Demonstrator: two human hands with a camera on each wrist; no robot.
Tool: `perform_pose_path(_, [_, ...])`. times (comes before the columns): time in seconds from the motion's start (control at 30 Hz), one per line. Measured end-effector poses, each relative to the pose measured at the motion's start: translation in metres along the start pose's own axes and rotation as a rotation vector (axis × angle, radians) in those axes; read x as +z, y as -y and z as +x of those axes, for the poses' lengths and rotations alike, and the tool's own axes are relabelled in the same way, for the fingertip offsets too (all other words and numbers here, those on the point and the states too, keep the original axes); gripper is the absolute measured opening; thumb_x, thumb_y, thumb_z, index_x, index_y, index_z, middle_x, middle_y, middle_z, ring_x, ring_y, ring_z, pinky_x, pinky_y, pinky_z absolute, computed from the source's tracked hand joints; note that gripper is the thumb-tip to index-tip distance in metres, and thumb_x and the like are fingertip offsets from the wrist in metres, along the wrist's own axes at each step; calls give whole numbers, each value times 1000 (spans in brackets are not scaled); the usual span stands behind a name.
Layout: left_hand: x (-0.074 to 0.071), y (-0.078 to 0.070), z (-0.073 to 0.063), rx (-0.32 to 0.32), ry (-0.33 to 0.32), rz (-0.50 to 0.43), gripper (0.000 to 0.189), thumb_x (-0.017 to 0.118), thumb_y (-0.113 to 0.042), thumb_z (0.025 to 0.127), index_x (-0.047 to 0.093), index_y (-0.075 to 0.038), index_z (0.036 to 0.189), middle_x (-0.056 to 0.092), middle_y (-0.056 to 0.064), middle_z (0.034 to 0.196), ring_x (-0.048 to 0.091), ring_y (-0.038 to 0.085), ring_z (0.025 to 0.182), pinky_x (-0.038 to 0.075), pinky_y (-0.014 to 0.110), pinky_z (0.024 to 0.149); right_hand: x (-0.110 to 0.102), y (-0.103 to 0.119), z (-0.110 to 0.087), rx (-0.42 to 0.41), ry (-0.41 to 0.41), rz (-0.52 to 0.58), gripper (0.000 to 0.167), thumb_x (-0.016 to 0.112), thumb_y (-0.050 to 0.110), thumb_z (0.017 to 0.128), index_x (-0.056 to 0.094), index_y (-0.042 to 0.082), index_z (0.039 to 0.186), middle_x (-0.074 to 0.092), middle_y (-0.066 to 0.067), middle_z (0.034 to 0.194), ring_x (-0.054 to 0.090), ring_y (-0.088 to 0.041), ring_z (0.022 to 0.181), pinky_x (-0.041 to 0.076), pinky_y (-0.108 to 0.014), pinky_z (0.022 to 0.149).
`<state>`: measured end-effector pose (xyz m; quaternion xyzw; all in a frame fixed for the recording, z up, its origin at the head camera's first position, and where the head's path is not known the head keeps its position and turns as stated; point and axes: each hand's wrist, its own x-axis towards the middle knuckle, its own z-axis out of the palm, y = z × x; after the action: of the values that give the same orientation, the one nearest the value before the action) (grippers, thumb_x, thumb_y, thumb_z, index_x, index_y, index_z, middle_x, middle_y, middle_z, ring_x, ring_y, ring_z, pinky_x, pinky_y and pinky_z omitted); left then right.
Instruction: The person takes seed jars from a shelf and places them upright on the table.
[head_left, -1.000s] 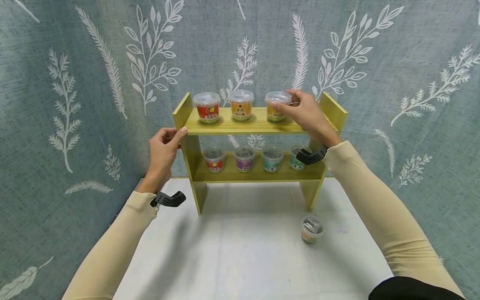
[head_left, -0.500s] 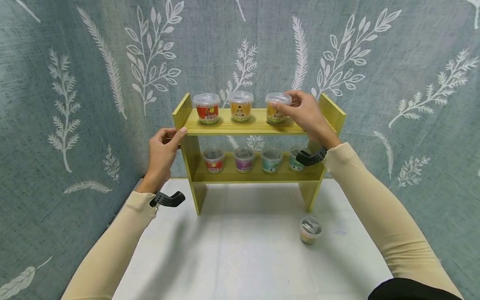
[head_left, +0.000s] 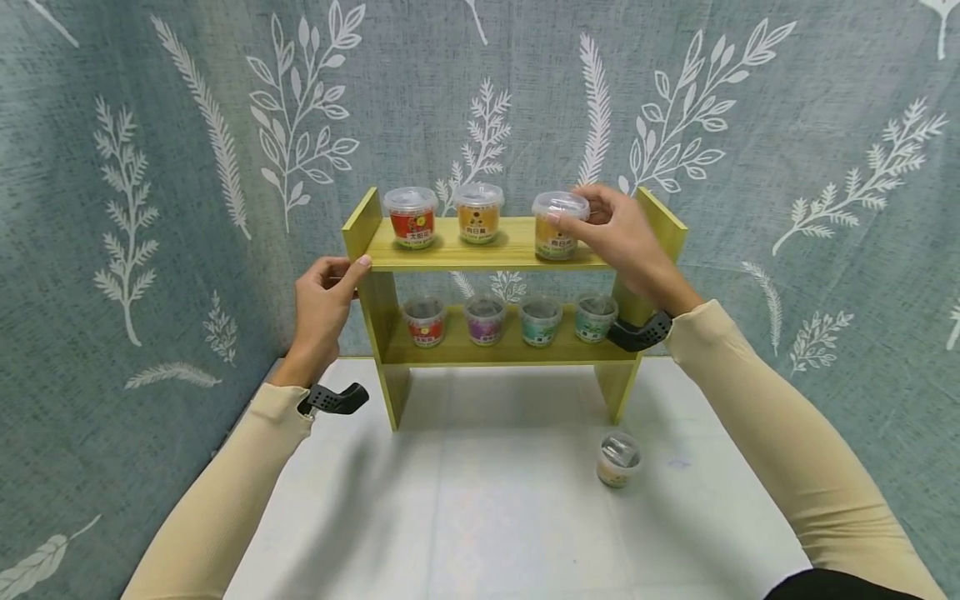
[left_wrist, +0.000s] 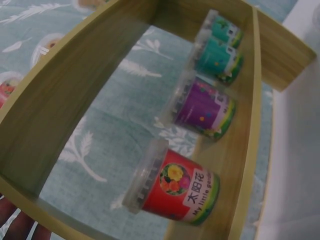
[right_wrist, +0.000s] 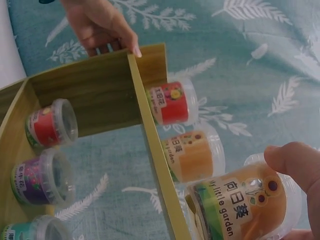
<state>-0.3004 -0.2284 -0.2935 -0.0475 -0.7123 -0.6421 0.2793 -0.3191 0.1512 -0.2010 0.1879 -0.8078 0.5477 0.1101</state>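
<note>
My right hand grips an orange-labelled plastic tub with a clear lid, thumb in front and fingers round its far side. This tub is at the front edge of the upper board; in the right wrist view the same tub is tilted, label showing. My left hand holds the left end of a yellow-green wooden shelf, thumb on the board's corner. Left of the held tub stand another orange-labelled tub and a red-labelled tub. Whether the held tub touches the board, I cannot tell.
Lower down, the shelf carries a red tub, a purple tub and two teal tubs. One small lidded tub stands on the white table, front right. Leaf-patterned cloth hangs behind.
My right hand has drawn the orange tub forward to the board's front edge and slightly right; its wrist has shifted right. The left hand keeps its hold on the shelf.
</note>
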Motion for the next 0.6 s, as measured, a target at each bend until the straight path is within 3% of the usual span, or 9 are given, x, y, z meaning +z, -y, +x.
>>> perform_pose_path(0.23, [1, -1, -1, -13, 4, -11, 30, 76, -39, 95, 68, -13, 107, 62, -3, 99, 58, 13, 91, 50, 34, 85, -6, -1, -13, 20, 29, 8, 72, 80, 41, 90, 50, 11, 148, 61, -9, 135, 60, -21, 117, 50, -35, 94])
perform_pose_path(0.6, [1, -1, 1, -4, 13, -7, 28, 75, -39, 95, 68, -14, 106, 62, -3, 100, 59, 13, 93, 50, 36, 87, -13, -5, -29, -20, 37, 49, 66, 79, 38, 92, 53, 13, 146, 61, -9, 133, 57, -23, 114, 49, -32, 92])
